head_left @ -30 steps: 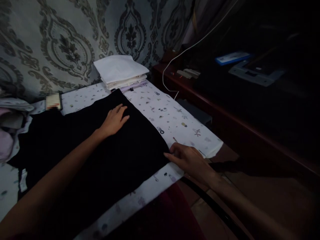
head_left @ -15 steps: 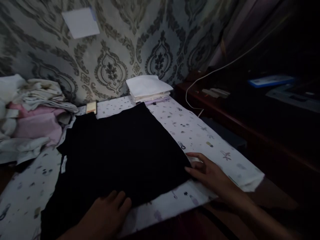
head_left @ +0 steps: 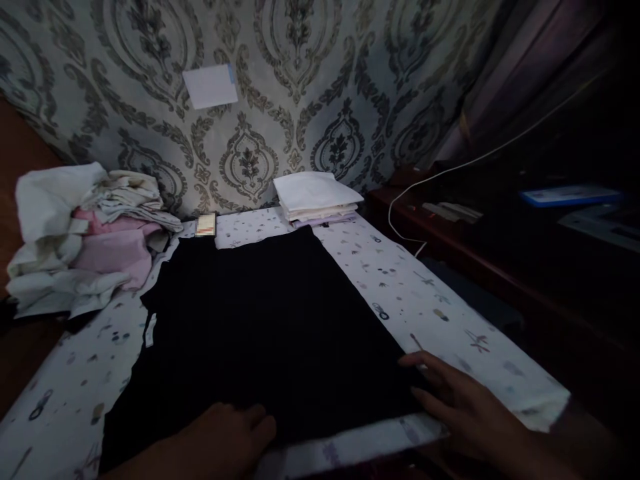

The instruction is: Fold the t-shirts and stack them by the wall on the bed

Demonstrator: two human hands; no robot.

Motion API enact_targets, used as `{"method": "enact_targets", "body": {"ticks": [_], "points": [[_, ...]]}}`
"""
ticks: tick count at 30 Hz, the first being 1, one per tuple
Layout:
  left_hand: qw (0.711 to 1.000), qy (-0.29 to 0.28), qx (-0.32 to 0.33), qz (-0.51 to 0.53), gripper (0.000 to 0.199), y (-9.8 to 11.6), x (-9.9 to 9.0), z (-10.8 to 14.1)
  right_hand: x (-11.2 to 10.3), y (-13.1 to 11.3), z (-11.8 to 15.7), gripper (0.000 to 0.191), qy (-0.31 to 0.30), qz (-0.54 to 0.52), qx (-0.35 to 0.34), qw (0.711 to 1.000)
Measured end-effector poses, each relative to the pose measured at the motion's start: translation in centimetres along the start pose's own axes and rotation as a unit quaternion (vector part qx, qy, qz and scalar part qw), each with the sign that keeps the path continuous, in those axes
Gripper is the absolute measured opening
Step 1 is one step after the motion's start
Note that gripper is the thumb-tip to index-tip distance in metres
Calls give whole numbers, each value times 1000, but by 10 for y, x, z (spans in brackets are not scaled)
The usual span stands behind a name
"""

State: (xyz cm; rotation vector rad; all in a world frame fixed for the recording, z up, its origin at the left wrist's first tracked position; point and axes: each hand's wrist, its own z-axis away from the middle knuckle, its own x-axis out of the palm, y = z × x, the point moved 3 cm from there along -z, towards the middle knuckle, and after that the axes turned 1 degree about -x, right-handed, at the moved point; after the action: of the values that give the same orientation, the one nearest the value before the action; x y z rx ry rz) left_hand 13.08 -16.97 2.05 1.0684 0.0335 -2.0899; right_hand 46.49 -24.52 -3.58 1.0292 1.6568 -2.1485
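A black shirt [head_left: 260,327] lies spread out on a white patterned sheet [head_left: 350,253], with a small white label [head_left: 151,330] at its left edge. My left hand [head_left: 225,433] presses on the shirt's near edge, its fingers curled down into the cloth and the fingertips hidden. At the shirt's right corner is my right hand [head_left: 465,400]. Its thumb and index finger are apart, the tips touching the black cloth. Dim light hides the folds of the shirt.
A heap of white and pink clothes [head_left: 110,247] sits at the left. By the wall are a folded white stack [head_left: 320,193] and a small box-like item [head_left: 205,225]. On the right, a white cable [head_left: 395,217] crosses a dark red wooden surface [head_left: 465,253].
The view has shifted, so everything appears farther right and mostly lower. Both hands stay near the same parts of the shirt, which keeps its spread shape.
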Motion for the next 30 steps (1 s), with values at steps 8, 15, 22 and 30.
{"method": "enact_targets", "body": {"ticks": [8, 15, 22, 30], "points": [[951, 304, 9, 51, 19, -65, -44, -33, 42, -104, -71, 39, -30, 143, -306, 941], [883, 453, -119, -30, 48, -185, -84, -90, 176, -189, -204, 53, -134, 239, -369, 888], [856, 469, -219, -11, 55, -299, -69, -50, 122, -109, -309, 56, -30, 329, -289, 898], [813, 481, -319, 76, 54, -347, -78, -5, 107, -81, -327, 63, -6, 357, -247, 901]]}}
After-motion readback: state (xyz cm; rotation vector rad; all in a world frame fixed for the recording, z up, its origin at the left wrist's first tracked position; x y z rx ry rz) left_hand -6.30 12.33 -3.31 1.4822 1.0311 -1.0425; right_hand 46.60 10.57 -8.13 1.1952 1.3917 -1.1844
